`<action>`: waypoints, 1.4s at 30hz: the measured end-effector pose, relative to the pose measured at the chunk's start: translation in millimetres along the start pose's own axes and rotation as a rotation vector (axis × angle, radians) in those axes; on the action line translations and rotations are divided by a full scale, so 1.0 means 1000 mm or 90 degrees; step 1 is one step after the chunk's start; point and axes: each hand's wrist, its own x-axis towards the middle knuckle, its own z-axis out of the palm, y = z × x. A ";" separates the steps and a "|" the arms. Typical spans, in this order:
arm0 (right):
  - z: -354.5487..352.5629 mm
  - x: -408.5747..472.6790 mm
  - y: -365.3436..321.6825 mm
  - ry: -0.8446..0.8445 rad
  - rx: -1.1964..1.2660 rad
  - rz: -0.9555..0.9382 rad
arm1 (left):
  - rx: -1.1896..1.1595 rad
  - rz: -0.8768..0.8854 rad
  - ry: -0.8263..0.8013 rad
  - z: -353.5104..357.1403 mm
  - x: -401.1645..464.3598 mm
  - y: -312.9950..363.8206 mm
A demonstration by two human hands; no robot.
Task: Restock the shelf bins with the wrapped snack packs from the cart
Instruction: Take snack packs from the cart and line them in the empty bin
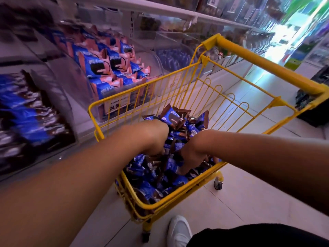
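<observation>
**Left of the cart, the bins wait; both hands are down in the packs**

Left of the yellow cart (179,196), past its far-left rim, the clear shelf bins (53,97) stand in a row, the nearest one holding blue-and-brown packs like those in the cart and the next along holding blue-and-pink ones. Inside the cart lies the heap of wrapped snack packs (151,177), loose and pointing every way, so no single long axis shows. Both hands are sunk into the middle of that heap. Of the two, the left hand (156,138) sits on the cart's bin side and is nearer the shelf; the right hand (193,157) sits toward the cart's near-right rim. Each hand's fingers curl down among the wrappers, apparently gathering a bunch, though the fingertips are buried. My reading: any lift must swing leftward over the rim.
</observation>
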 end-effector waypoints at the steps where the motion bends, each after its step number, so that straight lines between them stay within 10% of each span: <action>1: 0.002 0.002 -0.003 0.007 -0.019 -0.018 | -0.011 -0.004 0.018 -0.004 -0.003 -0.003; 7: -0.008 -0.003 0.012 0.046 0.142 -0.042 | -0.487 -0.029 0.089 -0.022 -0.033 -0.023; 13: -0.016 -0.060 0.041 0.263 0.834 -0.224 | -0.914 -0.048 0.113 -0.024 -0.066 -0.051; 18: -0.045 -0.103 0.004 0.142 1.287 -0.596 | -1.105 -0.070 0.162 -0.036 -0.100 -0.066; 26: -0.067 -0.102 -0.040 0.164 1.404 -0.676 | -1.138 -0.077 0.328 -0.032 -0.140 -0.085; 42: -0.073 -0.091 -0.057 0.354 1.064 -0.658 | -0.930 -0.092 0.380 -0.023 -0.140 -0.124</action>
